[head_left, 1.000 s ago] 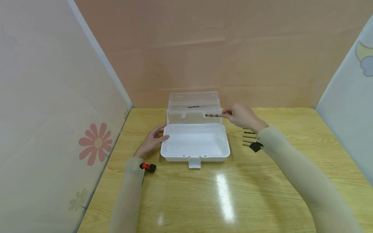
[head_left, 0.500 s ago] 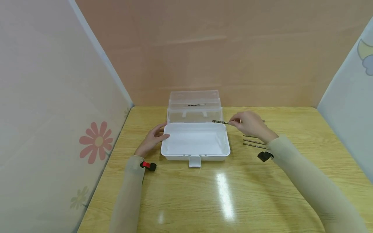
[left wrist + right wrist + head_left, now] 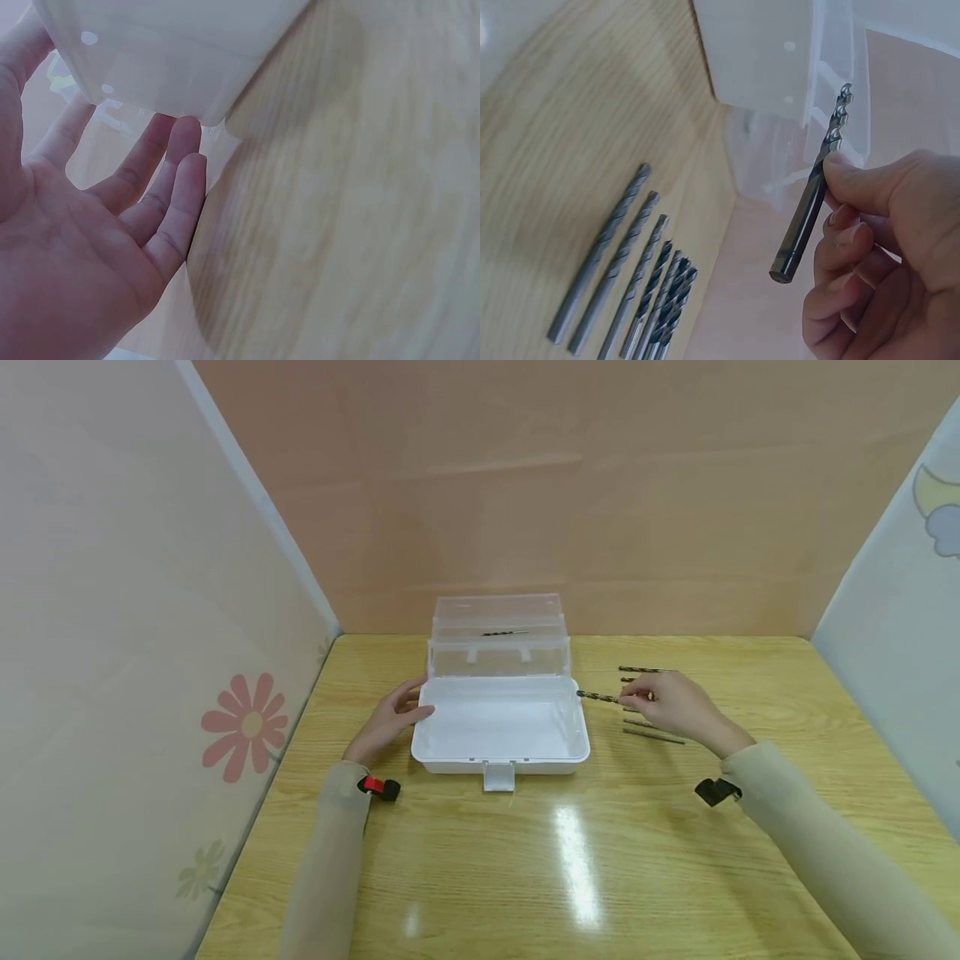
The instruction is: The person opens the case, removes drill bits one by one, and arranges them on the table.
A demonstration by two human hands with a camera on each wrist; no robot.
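A white plastic box stands open in the middle of the wooden table, its clear lid tipped back. One drill bit lies in the lid's tray. My right hand pinches another drill bit just right of the box, above the table, with the tip pointing at the box wall. The right wrist view shows this held bit between thumb and fingers, next to the box. My left hand rests flat against the box's left end, fingers straight along the wall.
Several loose drill bits lie side by side on the table under and beside my right hand, also seen in a row. Panel walls close the table on the left, back and right. The box latch sticks out toward me.
My right hand has carried the held drill bit from in front of the lid down and to the right, away from the box toward the loose bits. The left hand has stayed put.
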